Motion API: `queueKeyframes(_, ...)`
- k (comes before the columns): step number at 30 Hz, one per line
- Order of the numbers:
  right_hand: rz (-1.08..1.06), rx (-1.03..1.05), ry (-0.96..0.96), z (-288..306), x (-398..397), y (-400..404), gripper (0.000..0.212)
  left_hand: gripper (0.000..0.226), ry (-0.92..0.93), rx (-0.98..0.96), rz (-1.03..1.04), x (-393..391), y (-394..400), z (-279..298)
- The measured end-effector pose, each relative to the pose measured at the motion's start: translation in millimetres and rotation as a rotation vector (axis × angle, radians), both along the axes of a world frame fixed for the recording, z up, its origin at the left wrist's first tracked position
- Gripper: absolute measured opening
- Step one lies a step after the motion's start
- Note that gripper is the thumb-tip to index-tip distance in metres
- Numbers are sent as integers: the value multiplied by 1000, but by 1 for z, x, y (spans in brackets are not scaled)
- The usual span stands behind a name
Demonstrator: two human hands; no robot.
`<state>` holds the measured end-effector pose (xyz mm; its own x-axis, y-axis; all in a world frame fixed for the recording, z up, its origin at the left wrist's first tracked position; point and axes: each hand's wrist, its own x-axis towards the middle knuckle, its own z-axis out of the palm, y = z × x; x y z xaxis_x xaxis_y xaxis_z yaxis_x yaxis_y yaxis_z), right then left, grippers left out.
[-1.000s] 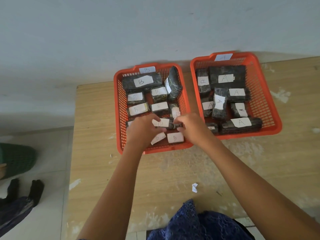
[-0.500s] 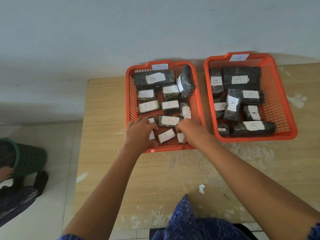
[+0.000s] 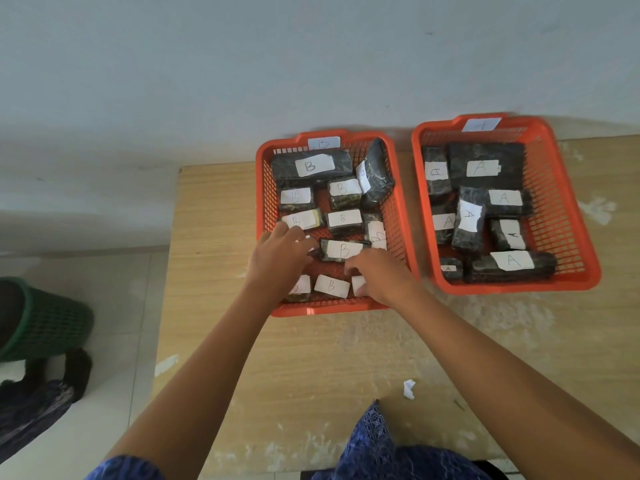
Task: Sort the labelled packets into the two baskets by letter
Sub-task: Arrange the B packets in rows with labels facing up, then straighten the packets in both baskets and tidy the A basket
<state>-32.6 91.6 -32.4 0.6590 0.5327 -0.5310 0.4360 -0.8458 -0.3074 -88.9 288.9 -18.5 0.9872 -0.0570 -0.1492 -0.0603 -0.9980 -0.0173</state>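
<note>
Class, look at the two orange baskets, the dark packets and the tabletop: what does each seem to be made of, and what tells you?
B basket and A basket: probably moulded plastic; uniform orange, lattice walls.
Packets, such as the large B packet: seemingly glossy plastic film over dark contents; it glints and wrinkles. Labels look like paper.
Table: wood-grain surface, possibly laminate; pale scuffs show.

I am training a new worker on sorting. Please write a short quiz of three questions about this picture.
1. True or false: both hands (left hand, right hand) are over the basket tagged B.
2. Which letter is on the packets in the right basket?
3. What lies on the table near the person? a) scissors b) white paper scrap c) pen

Key: 1 true; 2 A; 3 b
</note>
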Motion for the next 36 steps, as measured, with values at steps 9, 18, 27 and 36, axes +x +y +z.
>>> queueKeyframes(9,-86,52,-185,-23,-3,4,46,48,32,52,70,23,15,-16)
queueKeyframes(18,-66,69,-107,-23,1,3,78,72,76,-119,54,19,21,-17)
queueKeyframes(27,-69,197,7,-8,-2,-1,56,49,241,-90,-3,-22,16,4)
queueKeyframes(36,34,108,-116,-8,-4,16,41,38,138,-62,202,-18,1,-5)
